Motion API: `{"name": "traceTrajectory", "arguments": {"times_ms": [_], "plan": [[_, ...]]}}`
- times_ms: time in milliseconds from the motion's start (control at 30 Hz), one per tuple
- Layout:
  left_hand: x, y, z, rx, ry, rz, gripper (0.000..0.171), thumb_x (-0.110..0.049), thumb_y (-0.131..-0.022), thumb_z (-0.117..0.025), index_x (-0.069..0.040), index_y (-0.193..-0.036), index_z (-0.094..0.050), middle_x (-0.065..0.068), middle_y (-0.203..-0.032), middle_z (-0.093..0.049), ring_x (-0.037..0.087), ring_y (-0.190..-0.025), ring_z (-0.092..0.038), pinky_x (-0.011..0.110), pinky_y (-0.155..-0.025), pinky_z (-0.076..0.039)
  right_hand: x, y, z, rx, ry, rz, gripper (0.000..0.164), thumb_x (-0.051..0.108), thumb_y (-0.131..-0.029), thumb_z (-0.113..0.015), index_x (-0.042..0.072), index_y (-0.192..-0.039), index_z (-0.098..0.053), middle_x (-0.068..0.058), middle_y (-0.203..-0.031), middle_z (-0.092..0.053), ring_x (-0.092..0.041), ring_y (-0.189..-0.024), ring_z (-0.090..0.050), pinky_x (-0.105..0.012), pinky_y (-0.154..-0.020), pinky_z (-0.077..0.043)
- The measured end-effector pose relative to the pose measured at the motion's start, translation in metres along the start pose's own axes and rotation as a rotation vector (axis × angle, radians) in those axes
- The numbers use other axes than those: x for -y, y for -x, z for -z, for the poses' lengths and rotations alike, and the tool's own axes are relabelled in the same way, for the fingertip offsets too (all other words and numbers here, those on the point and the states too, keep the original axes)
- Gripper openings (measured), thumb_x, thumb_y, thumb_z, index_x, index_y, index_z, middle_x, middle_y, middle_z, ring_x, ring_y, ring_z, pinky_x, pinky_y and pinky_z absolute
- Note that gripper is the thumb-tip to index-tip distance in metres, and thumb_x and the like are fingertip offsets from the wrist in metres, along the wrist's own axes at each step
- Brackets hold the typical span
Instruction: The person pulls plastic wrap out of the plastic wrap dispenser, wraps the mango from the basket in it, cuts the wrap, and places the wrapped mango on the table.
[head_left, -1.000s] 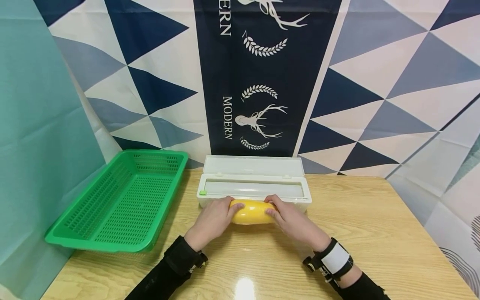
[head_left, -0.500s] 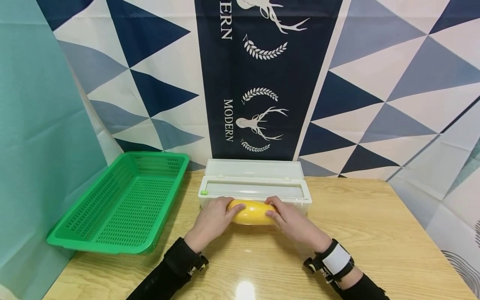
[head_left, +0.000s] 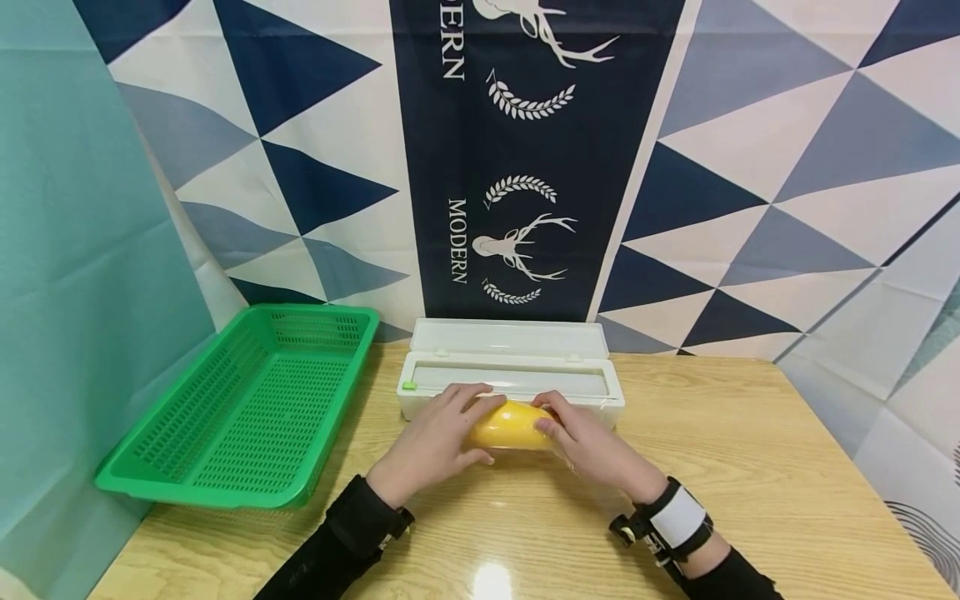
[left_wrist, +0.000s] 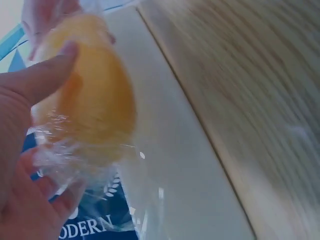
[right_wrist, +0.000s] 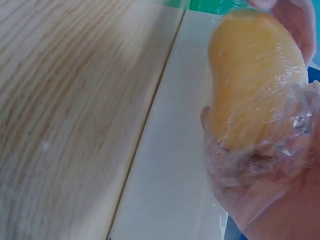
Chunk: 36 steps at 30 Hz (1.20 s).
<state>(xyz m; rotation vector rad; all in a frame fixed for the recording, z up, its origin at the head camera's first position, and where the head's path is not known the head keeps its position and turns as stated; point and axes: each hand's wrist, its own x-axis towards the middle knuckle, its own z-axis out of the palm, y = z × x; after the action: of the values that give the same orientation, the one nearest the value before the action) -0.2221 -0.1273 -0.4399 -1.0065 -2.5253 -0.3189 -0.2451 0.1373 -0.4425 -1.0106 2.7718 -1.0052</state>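
In the head view a yellow mango (head_left: pixel 513 426), wrapped in clear cling film (left_wrist: pixel 75 150), is held up before a white cling film dispenser (head_left: pixel 611 398). My right hand (head_left: pixel 592 442) grips its right end through the film, thumb towards me; in the right wrist view crumpled film bunches over the palm. My left hand (head_left: pixel 435 437) lies around the left end, fingers spread across the top and thumb lower down, loosely touching it. Loose film hangs by the left fingers in the left wrist view. The dispenser's lid (head_left: pixel 510 336) stands raised, and a green slider (head_left: pixel 409 386) is at its left.
A green plastic basket (head_left: pixel 300 492) stands on the left of the wooden table (head_left: pixel 720 467). A patterned cloth (head_left: pixel 337 92) hangs behind the table, with a teal cloth (head_left: pixel 82 250) at the left side. Both wrists wear black straps.
My left hand has loosened from the mango's left end: its fingers have moved up and spread over the top, and the thumb has dropped lower. The right hand keeps its grip.
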Motion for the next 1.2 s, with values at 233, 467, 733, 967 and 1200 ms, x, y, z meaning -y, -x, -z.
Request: {"name": "traceTrajectory", "arguments": {"times_ms": [233, 467, 733, 967, 1200], "plan": [[0.000, 0.001, -0.005, 0.004, -0.020, -0.046, 0.081, -0.028, -0.082, -0.084, -0.023, -0.151, -0.042, 0.005, -0.141, -0.048, 0.022, -0.126, -0.047, 0.032, -0.104, -0.044, -0.001, 0.000, 0.002, -0.007, -0.017, -0.007, 0.032, 0.036, -0.106, -0.045, 0.013, -0.127, -0.050, 0.002, -0.099, -0.062, -0.010, -0.082, -0.057, -0.030, -0.074, -0.050], [-0.001, 0.002, -0.002, -0.016, -0.001, -0.025, 0.082, -0.030, -0.082, -0.084, -0.021, -0.152, -0.042, 0.006, -0.139, -0.051, 0.023, -0.122, -0.052, 0.034, -0.100, -0.047, 0.007, 0.001, 0.004, -0.223, 0.188, 0.140, 0.030, 0.031, -0.098, -0.066, 0.011, -0.119, -0.062, -0.002, -0.118, -0.060, -0.018, -0.106, -0.057, -0.039, -0.091, -0.052], [0.000, 0.002, -0.001, -0.009, 0.010, 0.002, 0.083, -0.029, -0.083, -0.083, -0.020, -0.153, -0.040, 0.006, -0.143, -0.050, 0.022, -0.123, -0.053, 0.034, -0.100, -0.048, 0.014, 0.000, -0.003, -0.331, 0.382, 0.388, 0.044, 0.024, -0.079, -0.086, 0.010, -0.114, -0.064, -0.011, -0.125, -0.058, -0.026, -0.114, -0.055, -0.039, -0.090, -0.054], [0.001, -0.001, -0.003, -0.063, 0.109, 0.089, 0.071, -0.033, -0.076, -0.088, -0.014, -0.134, -0.051, 0.008, -0.132, -0.048, 0.019, -0.105, -0.058, 0.031, -0.089, -0.053, 0.014, 0.000, -0.007, -0.311, 0.403, 0.319, 0.053, 0.020, -0.075, -0.090, 0.010, -0.118, -0.061, -0.009, -0.126, -0.057, -0.025, -0.111, -0.056, -0.039, -0.092, -0.053], [-0.002, -0.001, -0.002, -0.112, 0.074, 0.142, 0.067, -0.038, -0.074, -0.088, -0.013, -0.129, -0.059, 0.003, -0.115, -0.055, 0.017, -0.101, -0.055, 0.030, -0.084, -0.052, 0.011, 0.001, -0.006, -0.309, 0.370, 0.272, 0.051, 0.021, -0.078, -0.088, 0.011, -0.119, -0.060, -0.007, -0.123, -0.059, -0.024, -0.111, -0.058, -0.038, -0.094, -0.052]]}}
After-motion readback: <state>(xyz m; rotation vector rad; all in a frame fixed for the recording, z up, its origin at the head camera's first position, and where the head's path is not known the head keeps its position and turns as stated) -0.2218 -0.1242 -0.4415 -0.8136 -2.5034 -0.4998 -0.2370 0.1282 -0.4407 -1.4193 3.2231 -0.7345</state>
